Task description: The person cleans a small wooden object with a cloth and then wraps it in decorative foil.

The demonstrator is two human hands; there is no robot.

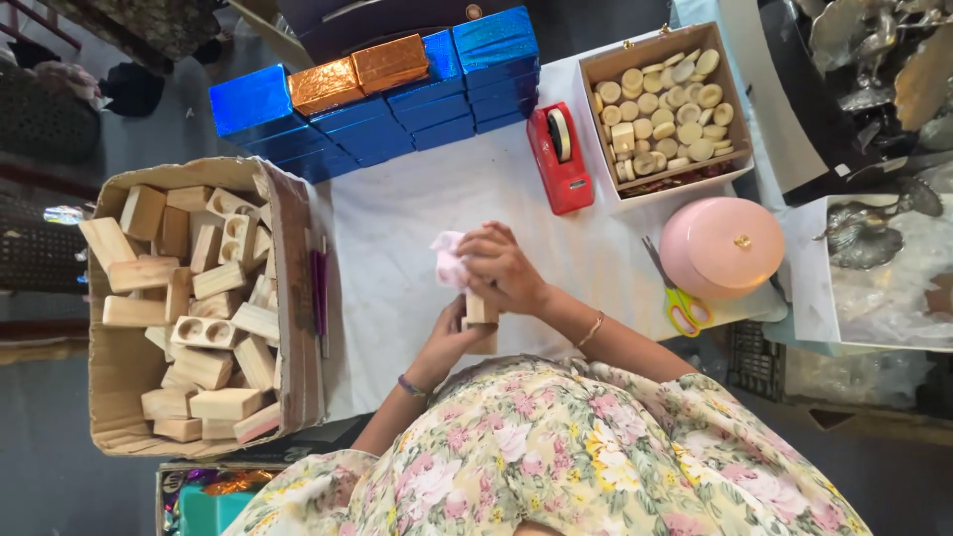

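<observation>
Two hands: R fingers (496,260) pinching pink cloth (447,260), L hand (449,339) gripping wood block (481,310), cardboard box (298,298) w/ blocks

Two orange foil boxes (359,73), one red tape dispenser (559,159), one pink round lidded box (722,246) and one pair of scissors (680,301) are counted.

1. Table (397,213) centre; hands over its near edge: left hand (447,342) under the wooden block (480,312), right hand (504,268) on top, cloth (448,258) at its fingertips.
2. Cardboard box (298,298) left of table, wooden blocks (199,318) inside.
3. Stacked boxes (377,119) along far edge.
4. Tape dispenser (559,159) right of stack.
5. Open box (596,74) further right, round discs (665,109) inside.
6. Round lidded container (722,245) nearer than the open box; scissors (680,303) beside it.
</observation>
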